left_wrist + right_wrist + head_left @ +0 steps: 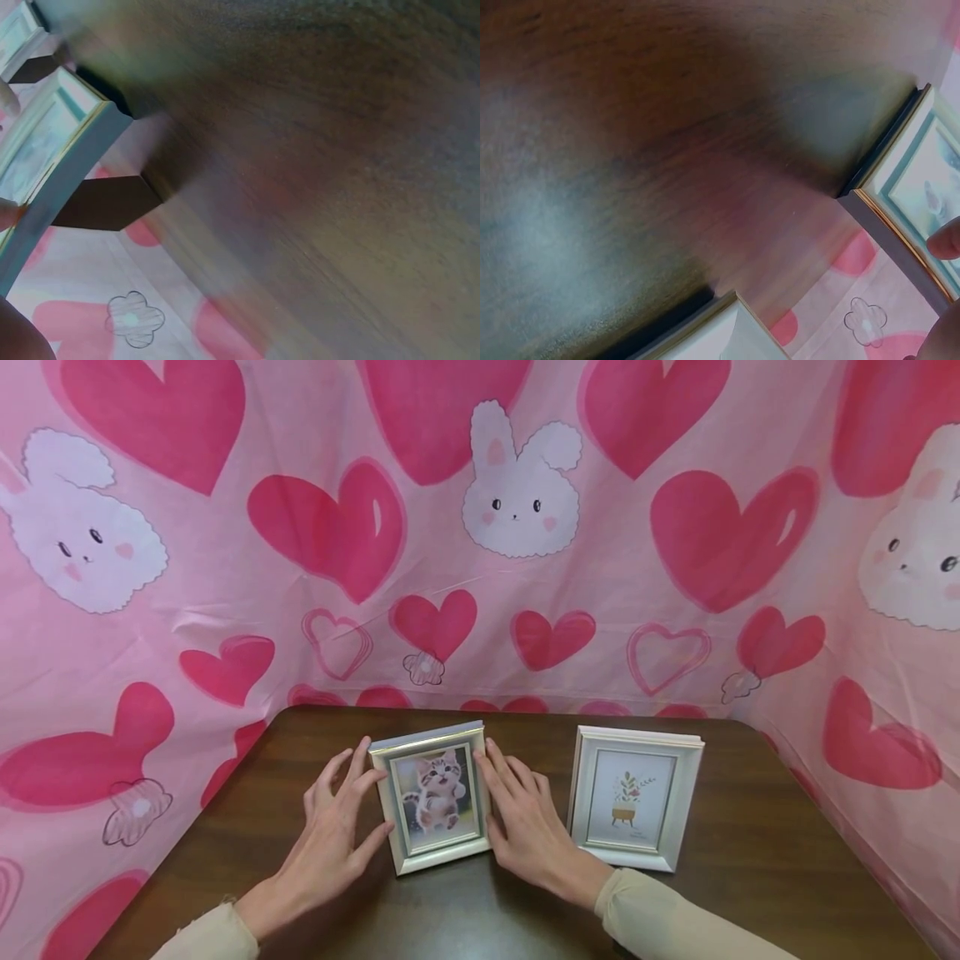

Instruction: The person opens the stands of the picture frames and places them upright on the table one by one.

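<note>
A silver-white picture frame with a kitten picture point(438, 797) stands on the table, turned slightly and leaning back. My left hand point(326, 831) holds its left side, with the thumb and a fingertip on the front border. On the opposite side, my right hand point(528, 827) grips the right edge, one fingertip on the front. A dark brown stand leg point(109, 202) juts out behind the frame in the left wrist view. To the right is a second picture frame point(630, 797), white, with a potted-plant print; neither hand touches it.
The dark wooden table point(420, 922) reaches back to a pink cloth point(525, 585) with hearts and rabbit faces. The cloth also hangs along the left and right sides. The second frame stands close to my right forearm.
</note>
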Action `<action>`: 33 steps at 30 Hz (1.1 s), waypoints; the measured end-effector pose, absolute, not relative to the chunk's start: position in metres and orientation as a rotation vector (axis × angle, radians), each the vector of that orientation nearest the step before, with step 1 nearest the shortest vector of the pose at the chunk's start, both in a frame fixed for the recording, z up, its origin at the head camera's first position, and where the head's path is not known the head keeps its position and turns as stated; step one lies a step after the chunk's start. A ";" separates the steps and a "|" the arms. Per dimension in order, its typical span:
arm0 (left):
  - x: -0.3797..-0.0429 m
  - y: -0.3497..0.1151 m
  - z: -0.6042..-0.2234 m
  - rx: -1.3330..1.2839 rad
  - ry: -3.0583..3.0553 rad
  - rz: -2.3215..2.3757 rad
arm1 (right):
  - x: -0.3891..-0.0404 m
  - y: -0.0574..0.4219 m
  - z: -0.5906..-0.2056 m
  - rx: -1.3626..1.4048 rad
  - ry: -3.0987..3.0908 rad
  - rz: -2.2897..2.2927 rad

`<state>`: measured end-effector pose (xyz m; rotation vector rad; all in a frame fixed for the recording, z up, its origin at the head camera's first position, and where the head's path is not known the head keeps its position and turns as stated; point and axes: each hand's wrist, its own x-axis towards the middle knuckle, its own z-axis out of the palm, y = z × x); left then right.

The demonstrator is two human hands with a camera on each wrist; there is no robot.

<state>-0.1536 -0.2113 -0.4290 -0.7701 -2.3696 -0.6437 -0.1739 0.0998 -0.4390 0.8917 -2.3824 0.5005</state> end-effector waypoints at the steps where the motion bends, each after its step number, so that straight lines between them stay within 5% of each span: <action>1: -0.154 -0.211 -0.429 -0.772 -2.367 -0.641 | -0.174 0.100 -0.439 0.893 -2.380 0.498; 33: -0.163 -0.218 -0.427 -0.815 -2.350 -0.618 | -0.165 0.100 -0.439 0.887 -2.414 0.481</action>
